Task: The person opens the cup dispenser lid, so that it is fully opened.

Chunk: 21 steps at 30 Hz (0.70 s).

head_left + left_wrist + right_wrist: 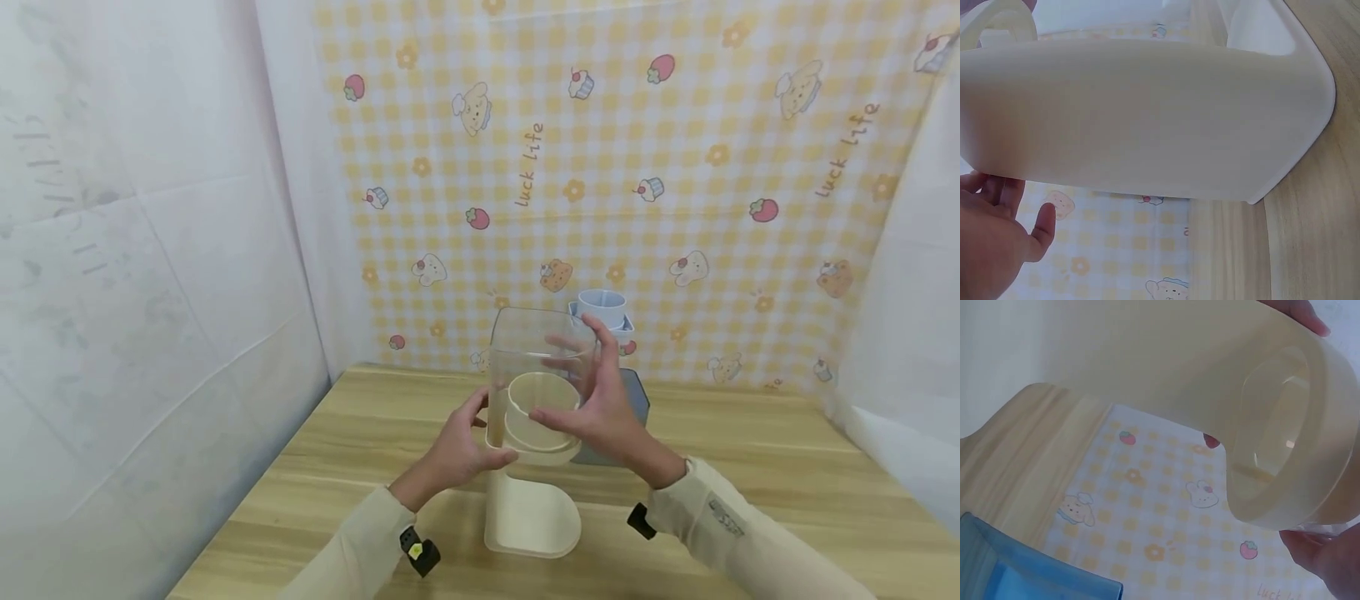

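A cream plastic stand (1141, 119) with a flat rounded base (534, 518) stands upright on the table. At its top is a round cream collar (542, 412), with a clear plastic container (536, 333) over it. My left hand (459, 448) grips the stand's upper end from the left, thumb in front near the container's lower edge. From the right, my right hand (603, 408) holds the clear container, its thumb in front and fingers seen through the far wall. The right wrist view shows the collar's hollow underside (1272, 431).
Behind the container stands a light blue unit with a round cup-like top (602, 308). A blue-grey part (636, 396) of it shows past my right hand; its blue tray (1041, 569) appears in the right wrist view. A checked cloth (697, 167) hangs behind the wooden table (720, 450).
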Each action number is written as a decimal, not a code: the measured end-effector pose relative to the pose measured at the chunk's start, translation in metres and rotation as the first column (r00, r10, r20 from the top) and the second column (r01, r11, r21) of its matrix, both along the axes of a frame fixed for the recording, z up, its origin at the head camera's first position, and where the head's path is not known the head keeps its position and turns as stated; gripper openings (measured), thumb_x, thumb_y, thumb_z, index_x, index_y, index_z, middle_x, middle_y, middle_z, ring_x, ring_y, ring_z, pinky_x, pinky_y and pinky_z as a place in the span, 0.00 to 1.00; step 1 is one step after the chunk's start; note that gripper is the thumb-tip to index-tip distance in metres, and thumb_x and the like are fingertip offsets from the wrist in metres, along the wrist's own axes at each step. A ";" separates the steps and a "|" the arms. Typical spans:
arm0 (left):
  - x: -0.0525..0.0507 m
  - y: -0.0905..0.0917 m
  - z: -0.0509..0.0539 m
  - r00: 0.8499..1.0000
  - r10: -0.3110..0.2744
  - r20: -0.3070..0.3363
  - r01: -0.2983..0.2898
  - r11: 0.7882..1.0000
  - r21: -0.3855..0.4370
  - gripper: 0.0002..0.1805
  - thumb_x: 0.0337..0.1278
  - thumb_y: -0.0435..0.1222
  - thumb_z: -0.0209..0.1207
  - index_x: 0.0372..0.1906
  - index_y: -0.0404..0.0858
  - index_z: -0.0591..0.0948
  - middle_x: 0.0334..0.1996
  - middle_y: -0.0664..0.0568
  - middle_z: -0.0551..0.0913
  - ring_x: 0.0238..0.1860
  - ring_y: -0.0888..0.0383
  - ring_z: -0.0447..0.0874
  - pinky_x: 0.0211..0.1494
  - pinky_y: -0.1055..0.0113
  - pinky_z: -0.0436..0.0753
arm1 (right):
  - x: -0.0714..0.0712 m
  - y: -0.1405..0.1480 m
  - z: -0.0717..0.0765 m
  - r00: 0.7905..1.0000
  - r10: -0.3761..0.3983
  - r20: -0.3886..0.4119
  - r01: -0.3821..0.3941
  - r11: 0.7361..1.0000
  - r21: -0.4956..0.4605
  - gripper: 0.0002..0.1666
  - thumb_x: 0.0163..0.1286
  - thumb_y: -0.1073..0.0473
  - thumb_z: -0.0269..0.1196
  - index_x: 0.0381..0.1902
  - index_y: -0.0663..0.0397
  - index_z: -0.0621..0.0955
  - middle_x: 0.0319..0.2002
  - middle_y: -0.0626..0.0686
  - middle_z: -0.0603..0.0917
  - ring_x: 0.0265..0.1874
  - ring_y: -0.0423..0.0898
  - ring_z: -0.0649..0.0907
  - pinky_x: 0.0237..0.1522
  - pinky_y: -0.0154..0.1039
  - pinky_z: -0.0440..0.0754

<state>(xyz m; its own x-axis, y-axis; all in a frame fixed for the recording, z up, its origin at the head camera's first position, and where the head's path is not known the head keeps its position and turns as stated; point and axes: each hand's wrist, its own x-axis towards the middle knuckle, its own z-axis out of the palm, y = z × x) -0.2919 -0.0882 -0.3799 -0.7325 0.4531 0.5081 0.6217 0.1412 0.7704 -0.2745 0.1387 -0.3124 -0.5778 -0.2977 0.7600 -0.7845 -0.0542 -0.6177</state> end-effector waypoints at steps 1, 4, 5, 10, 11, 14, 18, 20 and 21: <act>0.000 0.000 0.000 1.000 0.007 -0.004 -0.007 1.000 -0.001 0.48 0.43 0.57 0.71 0.70 0.43 0.68 0.59 0.54 0.77 0.60 0.53 0.71 0.55 0.52 0.72 | -0.001 -0.001 0.000 1.000 -0.002 -0.003 0.002 1.000 0.003 0.70 0.45 0.77 0.76 0.75 0.47 0.45 0.67 0.61 0.69 0.59 0.52 0.79 0.61 0.42 0.75; 0.000 -0.001 0.001 1.000 0.014 -0.011 -0.014 1.000 -0.005 0.46 0.44 0.55 0.71 0.69 0.43 0.70 0.59 0.53 0.78 0.60 0.52 0.72 0.54 0.52 0.74 | -0.003 -0.002 0.001 1.000 -0.001 -0.010 0.001 1.000 0.009 0.70 0.45 0.76 0.77 0.75 0.46 0.44 0.67 0.59 0.68 0.59 0.52 0.79 0.61 0.42 0.75; 0.000 -0.001 0.002 1.000 0.017 -0.012 -0.018 1.000 -0.007 0.45 0.44 0.54 0.71 0.69 0.44 0.70 0.59 0.53 0.77 0.60 0.51 0.72 0.53 0.52 0.75 | -0.003 -0.002 0.001 1.000 0.005 -0.012 -0.005 1.000 0.006 0.71 0.45 0.76 0.77 0.75 0.45 0.45 0.67 0.59 0.68 0.59 0.52 0.78 0.61 0.43 0.75; 0.001 0.002 0.002 0.999 0.021 -0.030 -0.020 1.000 0.010 0.42 0.43 0.51 0.71 0.67 0.43 0.74 0.60 0.51 0.77 0.59 0.49 0.74 0.50 0.52 0.79 | -0.006 0.000 -0.002 0.996 0.057 -0.072 -0.061 0.997 -0.048 0.69 0.43 0.78 0.76 0.73 0.56 0.45 0.66 0.63 0.68 0.59 0.54 0.78 0.61 0.47 0.75; 0.001 0.003 0.002 0.999 0.020 -0.035 -0.020 1.000 0.011 0.41 0.43 0.51 0.71 0.67 0.44 0.74 0.60 0.52 0.77 0.58 0.49 0.74 0.50 0.53 0.79 | -0.007 0.000 -0.003 0.993 0.072 -0.094 -0.078 0.995 -0.060 0.69 0.43 0.78 0.76 0.72 0.58 0.45 0.65 0.66 0.67 0.59 0.55 0.77 0.61 0.48 0.75; 0.002 0.005 0.002 0.999 0.016 -0.046 -0.015 1.000 0.010 0.41 0.43 0.52 0.71 0.67 0.45 0.75 0.58 0.52 0.79 0.57 0.51 0.76 0.49 0.54 0.80 | -0.009 0.002 -0.006 0.980 0.101 -0.168 -0.117 0.989 -0.089 0.66 0.45 0.73 0.78 0.71 0.61 0.46 0.64 0.73 0.64 0.59 0.59 0.76 0.60 0.51 0.76; 0.001 0.004 0.002 0.998 0.011 -0.056 -0.010 1.000 0.013 0.40 0.43 0.48 0.72 0.65 0.43 0.75 0.58 0.51 0.79 0.57 0.52 0.76 0.48 0.56 0.81 | -0.010 0.001 -0.008 0.967 0.100 -0.236 -0.126 0.987 -0.100 0.64 0.49 0.65 0.79 0.70 0.67 0.46 0.63 0.76 0.63 0.60 0.60 0.76 0.59 0.50 0.76; 0.001 0.003 0.002 0.998 0.006 -0.060 -0.004 1.000 0.027 0.39 0.43 0.49 0.72 0.65 0.42 0.76 0.58 0.50 0.79 0.57 0.52 0.76 0.48 0.56 0.81 | -0.011 -0.001 -0.008 0.963 0.092 -0.254 -0.121 0.988 -0.099 0.65 0.50 0.63 0.79 0.68 0.71 0.45 0.63 0.76 0.63 0.60 0.59 0.75 0.59 0.48 0.77; 0.001 0.003 0.001 0.998 0.003 -0.062 -0.001 0.999 0.032 0.39 0.43 0.50 0.72 0.64 0.42 0.76 0.58 0.50 0.79 0.57 0.52 0.76 0.48 0.56 0.81 | -0.011 -0.001 -0.008 0.960 0.091 -0.265 -0.120 0.988 -0.097 0.65 0.49 0.63 0.79 0.68 0.71 0.44 0.63 0.75 0.63 0.61 0.59 0.75 0.59 0.47 0.77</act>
<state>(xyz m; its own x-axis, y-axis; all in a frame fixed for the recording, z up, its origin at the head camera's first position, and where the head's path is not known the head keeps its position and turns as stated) -0.2913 -0.0849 -0.3785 -0.6998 0.4347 0.5668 0.6683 0.1183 0.7344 -0.2851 0.1377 -0.3209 -0.3264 -0.2513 0.9112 -0.9029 -0.2023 -0.3792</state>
